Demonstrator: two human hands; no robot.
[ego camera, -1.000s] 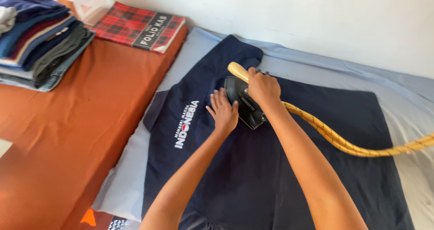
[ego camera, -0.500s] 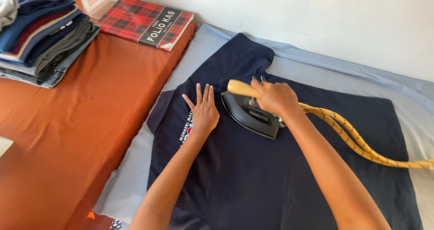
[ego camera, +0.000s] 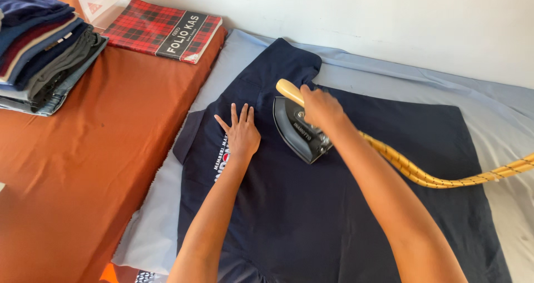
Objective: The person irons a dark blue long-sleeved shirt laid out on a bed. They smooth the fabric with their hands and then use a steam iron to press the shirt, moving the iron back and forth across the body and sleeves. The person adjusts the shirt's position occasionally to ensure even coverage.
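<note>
Right hand (ego camera: pixel 321 107) gripping iron (ego camera: pixel 299 128) on navy T-shirt (ego camera: pixel 334 205), left hand (ego camera: pixel 241 134) flat beside it, braided yellow cord (ego camera: pixel 434 177) trailing right, folded clothes (ego camera: pixel 41 43) far left.

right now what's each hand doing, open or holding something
Left hand: open, flat on the dark shirt.
Right hand: closed around the handle of the iron.

The iron (ego camera: pixel 300 130) is dark, dull metal with a smooth pale wooden handle; the shirt (ego camera: pixel 334 205) beneath is matt navy cloth.
</note>
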